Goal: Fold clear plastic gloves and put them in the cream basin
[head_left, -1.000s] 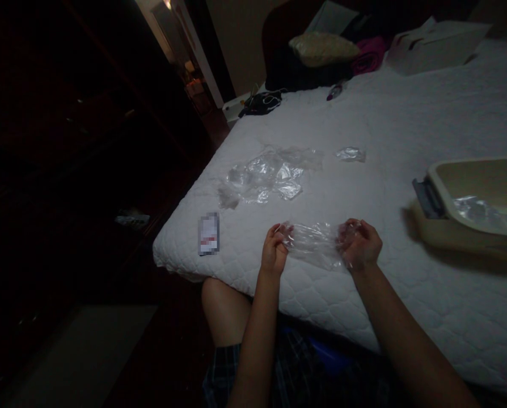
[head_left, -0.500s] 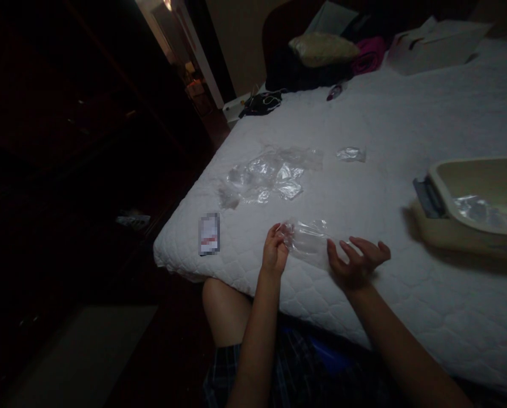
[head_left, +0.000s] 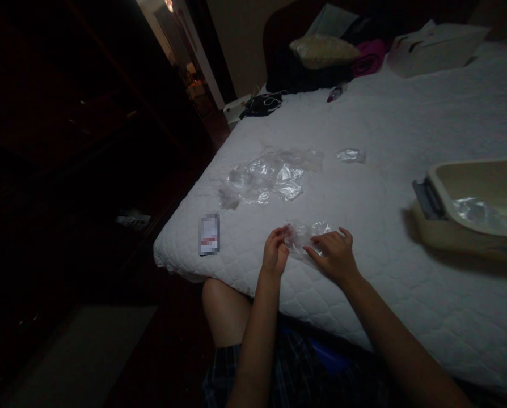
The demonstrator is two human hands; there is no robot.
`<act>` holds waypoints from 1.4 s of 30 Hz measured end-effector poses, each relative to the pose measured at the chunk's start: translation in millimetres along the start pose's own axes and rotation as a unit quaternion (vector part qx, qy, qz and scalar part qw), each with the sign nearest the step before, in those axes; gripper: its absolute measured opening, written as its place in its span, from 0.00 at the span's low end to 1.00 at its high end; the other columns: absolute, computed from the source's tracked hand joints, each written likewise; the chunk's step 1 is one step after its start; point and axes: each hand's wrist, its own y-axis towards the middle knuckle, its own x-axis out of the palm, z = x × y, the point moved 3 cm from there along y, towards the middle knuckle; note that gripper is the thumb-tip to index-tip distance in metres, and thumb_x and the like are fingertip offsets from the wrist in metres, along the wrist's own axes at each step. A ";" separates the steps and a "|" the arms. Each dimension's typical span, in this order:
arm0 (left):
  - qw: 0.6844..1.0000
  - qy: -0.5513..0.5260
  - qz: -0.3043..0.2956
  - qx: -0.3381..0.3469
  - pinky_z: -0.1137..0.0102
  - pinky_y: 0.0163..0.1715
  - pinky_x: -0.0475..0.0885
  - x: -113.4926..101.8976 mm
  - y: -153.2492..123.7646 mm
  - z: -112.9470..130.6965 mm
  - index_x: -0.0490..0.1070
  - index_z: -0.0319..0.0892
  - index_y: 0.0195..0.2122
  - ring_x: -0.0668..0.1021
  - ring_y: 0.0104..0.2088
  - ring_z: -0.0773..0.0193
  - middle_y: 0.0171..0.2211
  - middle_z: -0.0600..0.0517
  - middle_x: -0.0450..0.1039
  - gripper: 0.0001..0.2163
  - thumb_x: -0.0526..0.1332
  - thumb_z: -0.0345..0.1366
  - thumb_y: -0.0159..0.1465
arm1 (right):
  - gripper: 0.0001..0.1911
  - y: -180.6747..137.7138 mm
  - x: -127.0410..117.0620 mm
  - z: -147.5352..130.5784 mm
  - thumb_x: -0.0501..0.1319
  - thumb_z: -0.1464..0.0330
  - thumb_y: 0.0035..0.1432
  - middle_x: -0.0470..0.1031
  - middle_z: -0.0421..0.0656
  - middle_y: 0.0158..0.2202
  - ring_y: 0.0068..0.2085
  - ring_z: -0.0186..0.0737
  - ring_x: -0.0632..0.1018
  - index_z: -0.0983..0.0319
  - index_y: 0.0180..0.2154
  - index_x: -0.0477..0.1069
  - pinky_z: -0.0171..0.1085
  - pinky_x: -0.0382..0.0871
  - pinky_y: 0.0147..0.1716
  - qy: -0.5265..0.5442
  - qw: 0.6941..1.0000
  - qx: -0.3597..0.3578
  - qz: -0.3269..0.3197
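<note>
A small clear plastic bag (head_left: 301, 233) lies on the white quilted bed (head_left: 389, 136) near its front edge. My left hand (head_left: 275, 251) pinches the bag's left end, fingers closed on it. My right hand (head_left: 332, 256) rests flat on the bag's right part, fingers stretched out and pressing it down, so much of the plastic is hidden under it.
Further back lie a heap of clear plastic bags (head_left: 267, 175) and one loose bag (head_left: 350, 155). A small card (head_left: 208, 233) sits near the bed's corner. A beige tub (head_left: 474, 207) holding plastic stands at the right. Clothes (head_left: 321, 56) and a white box (head_left: 436, 46) lie at the head.
My right hand let go of the bag's right end, opened, and slid left over the bag toward my left hand. The bag is now shorter and bunched. My left hand stayed put.
</note>
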 end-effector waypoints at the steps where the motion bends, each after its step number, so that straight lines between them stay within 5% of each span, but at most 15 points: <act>1: 1.000 0.009 -0.004 0.004 0.69 0.45 0.66 0.6 -0.4 0.0 0.71 0.38 0.32 0.77 0.39 0.64 0.35 0.50 0.75 0.09 0.59 0.25 0.49 | 0.09 -0.6 0.6 -0.1 0.61 0.60 0.54 0.76 0.39 0.29 0.35 0.41 0.75 0.60 0.32 0.70 0.51 0.52 0.52 0.014 1.000 -0.006 -0.004; 7: 0.999 0.024 -0.033 0.015 0.64 0.46 0.66 1.5 -8.9 1.5 0.75 0.37 0.35 0.76 0.41 0.57 0.35 0.46 0.76 0.12 0.61 0.39 0.53 | 0.03 -5.1 -13.4 -4.9 0.59 0.69 0.55 0.76 0.39 0.30 0.33 0.38 0.76 0.58 0.34 0.69 0.51 0.59 0.51 0.100 0.994 0.014 0.051; 11: 0.991 0.087 -0.078 0.063 0.63 0.51 0.63 -1.5 -21.6 7.1 0.74 0.40 0.37 0.70 0.51 0.54 0.47 0.45 0.71 0.16 0.61 0.46 0.54 | 0.06 -7.2 -38.1 -15.6 0.59 0.70 0.55 0.74 0.41 0.32 0.34 0.38 0.76 0.58 0.38 0.69 0.43 0.71 0.39 0.164 0.979 0.081 0.094; 19: 0.958 0.178 -0.198 0.106 0.55 0.59 0.48 13.4 -42.2 20.4 0.69 0.42 0.31 0.55 0.62 0.49 0.59 0.47 0.60 0.19 0.63 0.54 0.50 | 0.09 7.0 -77.9 -41.2 0.60 0.68 0.55 0.70 0.37 0.30 0.27 0.34 0.78 0.57 0.40 0.67 0.37 0.75 0.30 0.351 0.903 0.232 0.081; 22: 0.948 0.187 -0.237 0.099 0.55 0.58 0.49 20.3 -48.7 24.9 0.68 0.42 0.30 0.57 0.61 0.49 0.52 0.44 0.68 0.19 0.67 0.52 0.46 | 0.10 16.1 -93.7 -47.1 0.61 0.67 0.54 0.69 0.36 0.29 0.26 0.33 0.77 0.57 0.40 0.67 0.36 0.76 0.28 0.366 0.892 0.243 0.105; 26: 0.946 0.165 -0.279 0.016 0.59 0.50 0.62 23.9 -61.4 28.0 0.69 0.43 0.41 0.73 0.47 0.51 0.38 0.47 0.75 0.28 0.69 0.53 0.42 | 0.11 25.2 -110.9 -50.1 0.62 0.66 0.53 0.68 0.37 0.32 0.25 0.32 0.76 0.57 0.40 0.68 0.35 0.75 0.24 0.377 0.880 0.248 0.146; 29: 0.925 0.201 -0.321 -0.038 0.62 0.46 0.65 28.4 -72.5 32.0 0.69 0.43 0.48 0.74 0.43 0.52 0.38 0.46 0.74 0.35 0.67 0.58 0.41 | 0.10 30.4 -120.5 -50.0 0.62 0.66 0.52 0.68 0.37 0.33 0.25 0.31 0.76 0.57 0.39 0.68 0.35 0.75 0.22 0.371 0.876 0.251 0.180; 33: 0.886 0.269 -0.376 -0.042 0.63 0.47 0.64 38.2 -82.5 37.9 0.75 0.42 0.40 0.73 0.44 0.52 0.41 0.45 0.73 0.30 0.61 0.62 0.46 | 0.10 36.6 -129.4 -48.8 0.62 0.66 0.52 0.69 0.38 0.31 0.25 0.32 0.76 0.58 0.39 0.68 0.34 0.75 0.22 0.357 0.872 0.265 0.206; 37: 0.905 0.261 -0.337 -0.002 0.64 0.48 0.64 44.2 -85.0 40.0 0.71 0.41 0.26 0.74 0.45 0.55 0.37 0.47 0.74 0.14 0.68 0.46 0.49 | 0.11 40.1 -134.7 -45.5 0.63 0.67 0.50 0.69 0.38 0.30 0.23 0.31 0.75 0.60 0.38 0.69 0.32 0.74 0.19 0.352 0.863 0.274 0.237; 42: 0.958 0.136 -0.253 0.001 0.65 0.43 0.68 39.3 -82.8 43.6 0.65 0.40 0.23 0.78 0.34 0.59 0.20 0.54 0.70 0.13 0.65 0.42 0.54 | 0.13 39.4 -134.1 -32.0 0.65 0.66 0.48 0.69 0.38 0.29 0.22 0.30 0.74 0.60 0.38 0.69 0.30 0.72 0.17 0.369 0.843 0.318 0.226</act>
